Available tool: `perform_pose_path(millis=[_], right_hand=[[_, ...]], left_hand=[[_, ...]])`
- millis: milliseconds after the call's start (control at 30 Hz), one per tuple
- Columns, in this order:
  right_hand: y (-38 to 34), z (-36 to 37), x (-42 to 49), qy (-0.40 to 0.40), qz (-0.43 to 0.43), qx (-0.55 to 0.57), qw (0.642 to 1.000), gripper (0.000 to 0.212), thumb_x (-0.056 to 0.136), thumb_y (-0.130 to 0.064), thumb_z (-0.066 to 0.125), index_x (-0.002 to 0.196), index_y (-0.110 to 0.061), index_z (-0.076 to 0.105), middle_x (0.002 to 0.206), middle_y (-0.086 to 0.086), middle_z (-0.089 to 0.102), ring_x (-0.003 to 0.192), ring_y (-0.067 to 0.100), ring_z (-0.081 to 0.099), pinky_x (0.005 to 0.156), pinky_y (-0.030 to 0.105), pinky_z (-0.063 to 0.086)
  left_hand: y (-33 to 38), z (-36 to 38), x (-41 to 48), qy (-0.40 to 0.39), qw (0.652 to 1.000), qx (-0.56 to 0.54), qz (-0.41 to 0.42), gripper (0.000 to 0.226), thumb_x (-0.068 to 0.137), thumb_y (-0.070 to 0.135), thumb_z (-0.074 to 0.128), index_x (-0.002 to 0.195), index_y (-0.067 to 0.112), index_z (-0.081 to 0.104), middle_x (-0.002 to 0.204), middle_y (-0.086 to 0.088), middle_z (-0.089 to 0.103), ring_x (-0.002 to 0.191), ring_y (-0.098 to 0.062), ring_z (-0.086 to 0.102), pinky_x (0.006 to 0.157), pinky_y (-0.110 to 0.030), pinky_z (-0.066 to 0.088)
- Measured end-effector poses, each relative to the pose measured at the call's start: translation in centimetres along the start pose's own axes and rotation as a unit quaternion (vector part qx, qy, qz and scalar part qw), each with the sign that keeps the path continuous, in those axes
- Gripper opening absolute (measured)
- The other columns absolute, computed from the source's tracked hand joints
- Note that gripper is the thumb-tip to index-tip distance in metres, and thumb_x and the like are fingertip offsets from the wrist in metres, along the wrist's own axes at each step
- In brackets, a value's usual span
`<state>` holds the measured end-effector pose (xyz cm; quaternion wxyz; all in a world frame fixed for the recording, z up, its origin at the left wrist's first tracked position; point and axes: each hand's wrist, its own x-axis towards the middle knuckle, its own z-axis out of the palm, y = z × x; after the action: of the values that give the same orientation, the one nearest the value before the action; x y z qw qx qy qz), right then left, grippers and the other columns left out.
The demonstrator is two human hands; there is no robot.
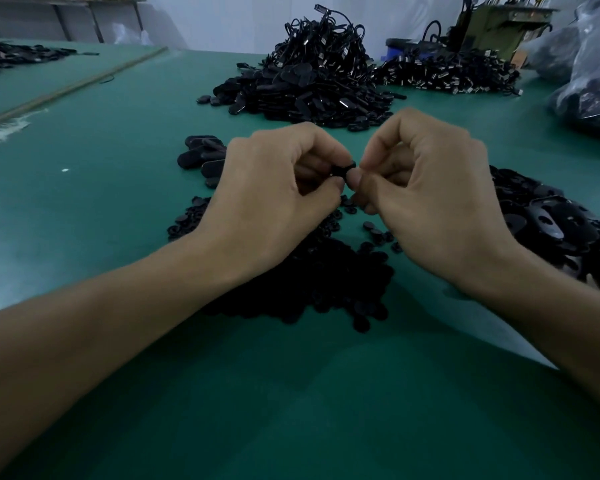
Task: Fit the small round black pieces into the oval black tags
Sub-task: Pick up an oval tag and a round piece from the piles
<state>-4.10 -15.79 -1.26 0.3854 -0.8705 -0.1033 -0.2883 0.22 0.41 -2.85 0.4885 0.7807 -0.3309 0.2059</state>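
Observation, head view. Both of my hands are raised just above the green tabletop [101, 168], fingertips meeting at the centre of the view.

My left hand [278, 188] is curled, with thumb and forefinger pinched on a small black piece [343, 169]. My right hand [426, 202] is likewise curled, and its thumb and forefinger tips close on the right end of the same piece. My fingers cover most of it, so I cannot tell whether it is a round piece, an oval tag or both pressed together. Any marking on it is too dark and small to read.

Directly beneath my hands and wrists lies the heap of small round pieces [309, 278], with loose ones scattered at its far edge. The oval tags [561, 223] are piled to the right of my right hand, near the wrist. A smaller cluster of tags [201, 155] sits just beyond my left hand, on its left side.

Further back on the tabletop stands a tall black heap [302, 88] of tags and cords. To its right is a spread of cords with bright metal ends [447, 72], and clear plastic bags [589, 81] sit at the right edge.
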Motion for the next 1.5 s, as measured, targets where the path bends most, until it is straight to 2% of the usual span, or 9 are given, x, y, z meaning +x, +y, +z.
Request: perform_pose_path(millis=[300,533,633,700,767,900,1033,1233,1500], right_hand=[[0.0,0.2,-0.4,-0.073,-0.038,-0.007,0.997,0.019,0.093,-0.006,0.064,0.09,-0.023,0.055,0.071,-0.001,0.072,0.069,0.012,0.071,0.067,0.042,0.058],[0.1,-0.1,-0.2,-0.082,-0.035,0.009,0.996,0.016,0.093,-0.01,0.068,0.096,-0.023,0.06,0.077,-0.016,0.074,0.069,0.001,0.071,0.065,0.022,0.058],[0.4,0.0,-0.1,-0.052,-0.037,-0.019,0.998,0.015,0.09,-0.016,0.073,0.098,-0.025,0.063,0.073,-0.013,0.07,0.072,-0.002,0.066,0.063,0.011,0.05],[0.7,-0.1,0.0,-0.051,-0.037,-0.046,0.997,0.014,0.091,-0.021,0.072,0.1,-0.028,0.065,0.083,-0.016,0.066,0.079,-0.002,0.063,0.066,0.008,0.044],[1.0,-0.2,0.2,-0.063,-0.028,-0.048,0.996,0.012,0.093,-0.022,0.07,0.101,-0.03,0.067,0.091,-0.017,0.065,0.085,-0.002,0.062,0.071,0.009,0.044],[1.1,-0.1,0.3,-0.097,0.009,0.032,0.995,0.017,0.091,-0.015,0.072,0.098,-0.03,0.067,0.086,-0.012,0.072,0.084,0.002,0.069,0.081,0.022,0.056],[1.2,-0.4,0.5,-0.103,0.034,0.082,0.991,0.013,0.092,-0.012,0.071,0.097,-0.024,0.07,0.079,-0.009,0.075,0.075,0.004,0.072,0.069,0.02,0.056],[1.1,-0.6,0.6,-0.089,0.048,0.103,0.99,0.011,0.09,-0.014,0.074,0.092,-0.023,0.07,0.073,-0.009,0.074,0.067,0.004,0.071,0.061,0.012,0.05],[1.2,-0.8,0.8,-0.078,0.061,0.088,0.991,0.01,0.085,-0.015,0.078,0.085,-0.024,0.072,0.073,-0.007,0.075,0.066,0.008,0.071,0.061,0.018,0.053]], left_hand=[[-0.3,-0.5,0.1,0.005,0.995,0.095,0.027,0.017,0.084,0.012,0.077,0.1,0.017,0.073,0.085,0.021,0.068,0.076,0.009,0.065,0.074,-0.007,0.05],[-0.6,-0.6,0.1,0.005,0.994,0.097,0.046,0.022,0.085,0.014,0.075,0.105,0.022,0.072,0.086,0.017,0.07,0.078,0.003,0.067,0.072,-0.011,0.053],[-0.7,-0.5,0.1,-0.004,0.997,0.065,0.032,0.026,0.086,0.016,0.076,0.109,0.023,0.069,0.084,0.019,0.07,0.075,0.004,0.068,0.07,-0.013,0.054],[-0.9,-0.6,0.2,-0.018,0.999,0.022,0.015,0.027,0.086,0.015,0.076,0.111,0.021,0.067,0.085,0.015,0.073,0.075,0.003,0.07,0.072,-0.016,0.056],[-0.9,-0.7,0.3,-0.033,0.999,-0.01,-0.002,0.028,0.086,0.016,0.075,0.111,0.023,0.065,0.087,0.013,0.075,0.077,0.0,0.071,0.075,-0.02,0.057],[-0.7,-0.8,0.3,-0.051,0.998,-0.036,-0.027,0.029,0.084,0.02,0.072,0.106,0.036,0.061,0.085,0.012,0.076,0.079,-0.003,0.072,0.078,-0.025,0.058],[-0.7,-0.9,0.4,-0.05,0.994,-0.069,-0.066,0.03,0.085,0.016,0.077,0.102,0.036,0.062,0.08,0.014,0.076,0.069,-0.006,0.071,0.073,-0.026,0.058],[-0.6,-1.0,0.5,-0.021,0.985,-0.127,-0.115,0.023,0.082,0.006,0.081,0.091,0.023,0.069,0.077,0.001,0.077,0.069,-0.019,0.075,0.07,-0.029,0.062],[-0.4,-0.6,0.7,-0.036,0.982,-0.144,-0.119,0.021,0.083,0.002,0.079,0.086,0.022,0.072,0.079,0.001,0.078,0.07,-0.012,0.074,0.069,-0.02,0.058]])
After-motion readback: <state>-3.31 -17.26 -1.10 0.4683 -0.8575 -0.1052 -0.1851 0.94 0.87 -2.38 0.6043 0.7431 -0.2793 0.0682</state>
